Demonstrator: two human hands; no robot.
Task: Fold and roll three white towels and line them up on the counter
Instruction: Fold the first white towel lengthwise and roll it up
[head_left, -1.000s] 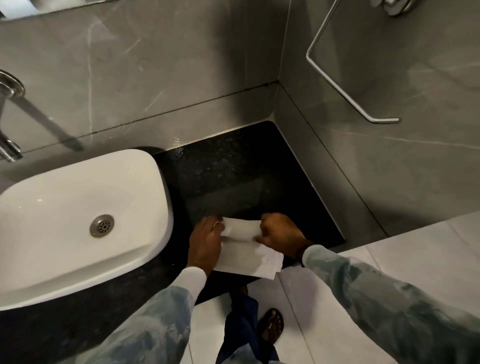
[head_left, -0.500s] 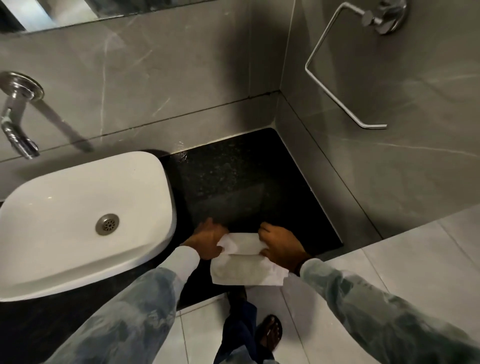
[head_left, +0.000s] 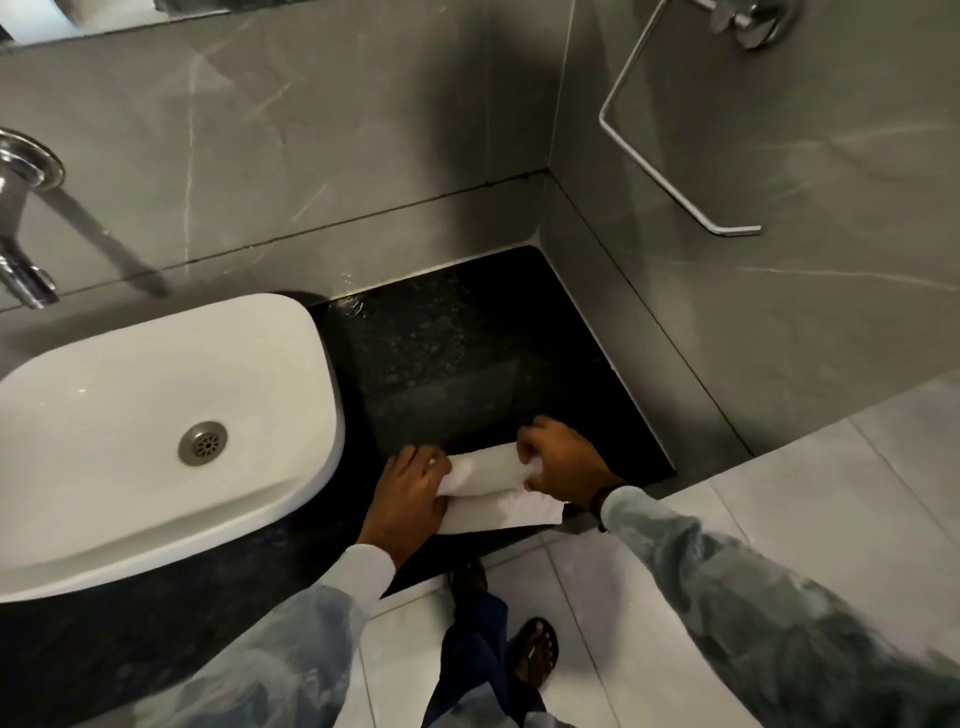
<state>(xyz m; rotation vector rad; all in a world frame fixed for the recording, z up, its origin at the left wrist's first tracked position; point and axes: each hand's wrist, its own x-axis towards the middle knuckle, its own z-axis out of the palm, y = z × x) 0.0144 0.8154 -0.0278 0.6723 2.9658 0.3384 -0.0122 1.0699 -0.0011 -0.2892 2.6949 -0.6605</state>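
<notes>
Since half a second ago the rolled part of the small white cloth towel (head_left: 485, 475) has grown thicker and the flat tail toward the person has shortened, while both hands have shifted a little along the counter edge. Only this one towel is in view, so the task looks to be in its first roll, or at least no finished rolls show.

To roll it well, the person should keep even pressure at both ends so the cylinder stays straight, draw the roll toward the loose edge without letting the tail slip over the counter lip, and tuck the last flap underneath.

That towel lies near the front edge of the black speckled stone counter (head_left: 457, 358), its flat tail reaching almost to the lip. At its left end the left hand (head_left: 410, 491) has fingers curled onto the roll, thumb side pressing the tail down. At its right end the right hand (head_left: 561, 460) is clenched around the roll, fingertips tucked against the cloth.

Just left of the hands sits a white rectangular ceramic basin (head_left: 156, 426); well above, on the grey wall, hangs a chrome towel ring (head_left: 670, 171).
</notes>
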